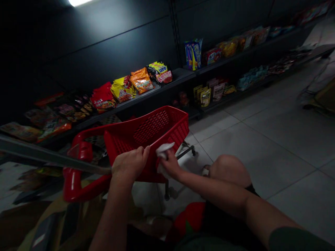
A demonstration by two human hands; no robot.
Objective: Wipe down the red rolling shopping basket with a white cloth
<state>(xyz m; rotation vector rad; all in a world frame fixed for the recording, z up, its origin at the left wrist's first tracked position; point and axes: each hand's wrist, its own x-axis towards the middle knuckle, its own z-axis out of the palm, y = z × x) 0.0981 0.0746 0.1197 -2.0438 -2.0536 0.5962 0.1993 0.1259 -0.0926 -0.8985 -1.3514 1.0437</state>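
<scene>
A red plastic shopping cart (157,127) stands in front of me, tipped toward the dark shelves. My left hand (130,164) is closed over the near rim of its basket. My right hand (170,164) is closed on a white cloth (164,149) and presses it against the basket's outer side near the rim. My bent knee (229,169) shows just right of the hands.
Dark shelves (167,82) along the wall carry snack packets: red, yellow and orange bags (123,89) on the upper board, blue bags (193,52) farther right, pouches (205,96) lower down. Grey tiled floor (274,136) stretches right. A grey bar (47,157) crosses at left.
</scene>
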